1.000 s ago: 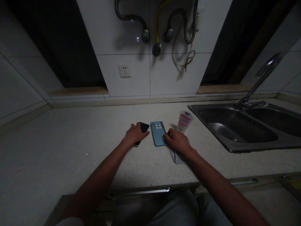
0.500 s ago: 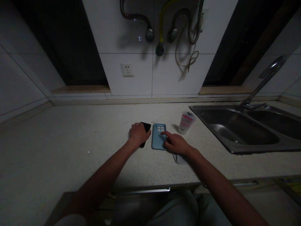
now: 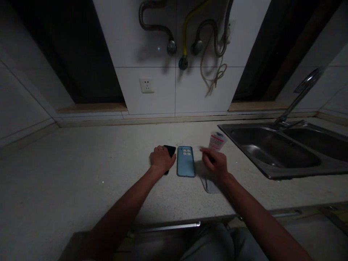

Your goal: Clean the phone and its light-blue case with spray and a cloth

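My left hand (image 3: pixel 161 159) is wrapped over a black phone (image 3: pixel 171 150) lying on the counter; its palm and fingers hide much of the phone. Just right of that phone lies a blue phone case (image 3: pixel 186 165) with round camera cut-outs near its top, touched by neither hand. Slightly smeared by motion, my right hand (image 3: pixel 216 165) hovers to the right of the case, index finger stretched out to the left and the others partly curled, with nothing visible in it. Under it, a pale flat thing with a rounded corner (image 3: pixel 211 187) is mostly covered.
Behind my right hand stands a clear plastic cup (image 3: pixel 217 140) with pink print. A double steel sink (image 3: pixel 274 148) with a tap (image 3: pixel 299 94) fills the right of the counter (image 3: pixel 89 156). Hoses, a yellow pipe and a socket (image 3: pixel 146 85) are on the tiled wall.
My right hand has lifted off the blue phone case and moved right, in front of the cup. My left hand stays on the black phone. The view has shifted slightly.
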The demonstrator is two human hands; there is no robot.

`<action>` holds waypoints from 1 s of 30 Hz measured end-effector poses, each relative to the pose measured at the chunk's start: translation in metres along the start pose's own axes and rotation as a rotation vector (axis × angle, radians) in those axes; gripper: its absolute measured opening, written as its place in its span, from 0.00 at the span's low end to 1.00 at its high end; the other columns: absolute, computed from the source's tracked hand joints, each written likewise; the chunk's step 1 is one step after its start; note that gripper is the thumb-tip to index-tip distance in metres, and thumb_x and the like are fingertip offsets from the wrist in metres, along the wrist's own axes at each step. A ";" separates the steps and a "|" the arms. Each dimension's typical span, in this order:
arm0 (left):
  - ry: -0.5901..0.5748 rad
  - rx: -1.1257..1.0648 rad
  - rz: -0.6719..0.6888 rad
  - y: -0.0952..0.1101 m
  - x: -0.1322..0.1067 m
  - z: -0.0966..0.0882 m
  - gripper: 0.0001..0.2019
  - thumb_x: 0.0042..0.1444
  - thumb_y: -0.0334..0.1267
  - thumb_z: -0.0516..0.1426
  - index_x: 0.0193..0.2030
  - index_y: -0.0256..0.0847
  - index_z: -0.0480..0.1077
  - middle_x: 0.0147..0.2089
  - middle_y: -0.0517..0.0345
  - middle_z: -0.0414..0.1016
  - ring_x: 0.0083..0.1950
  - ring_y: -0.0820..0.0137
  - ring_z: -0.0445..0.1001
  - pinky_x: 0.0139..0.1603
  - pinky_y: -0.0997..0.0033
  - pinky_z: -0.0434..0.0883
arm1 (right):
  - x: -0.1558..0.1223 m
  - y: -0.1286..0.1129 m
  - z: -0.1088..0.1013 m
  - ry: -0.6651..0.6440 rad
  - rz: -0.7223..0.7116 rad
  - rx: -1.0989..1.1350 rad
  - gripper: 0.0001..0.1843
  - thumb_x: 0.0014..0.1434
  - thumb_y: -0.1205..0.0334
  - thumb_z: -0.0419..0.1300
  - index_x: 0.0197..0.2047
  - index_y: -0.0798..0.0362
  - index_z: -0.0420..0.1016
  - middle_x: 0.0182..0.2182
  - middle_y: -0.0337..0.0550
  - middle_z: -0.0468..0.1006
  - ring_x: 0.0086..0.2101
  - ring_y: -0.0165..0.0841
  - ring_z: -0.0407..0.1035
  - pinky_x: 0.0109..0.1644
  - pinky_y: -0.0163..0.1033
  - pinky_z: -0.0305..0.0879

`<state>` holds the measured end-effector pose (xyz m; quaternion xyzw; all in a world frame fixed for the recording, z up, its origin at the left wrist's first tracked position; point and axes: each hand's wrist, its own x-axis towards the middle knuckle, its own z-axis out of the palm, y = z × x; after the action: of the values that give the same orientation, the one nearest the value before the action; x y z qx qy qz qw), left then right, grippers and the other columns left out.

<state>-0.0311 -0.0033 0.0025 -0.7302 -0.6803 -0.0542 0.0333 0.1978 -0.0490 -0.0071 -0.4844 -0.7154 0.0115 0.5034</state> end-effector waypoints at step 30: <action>0.275 -0.581 0.873 0.021 -0.019 0.005 0.23 0.66 0.38 0.50 0.65 0.31 0.59 0.64 0.34 0.68 0.67 0.55 0.66 0.66 0.49 0.66 | 0.022 0.022 -0.003 0.199 0.785 1.058 0.25 0.34 0.53 0.80 0.35 0.55 0.80 0.32 0.42 0.83 0.32 0.34 0.76 0.35 0.38 0.76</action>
<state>-0.0113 -0.0227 -0.0040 -0.9103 -0.2600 -0.3162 -0.0617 0.2146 -0.0236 -0.0012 -0.3953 -0.3342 0.4986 0.6953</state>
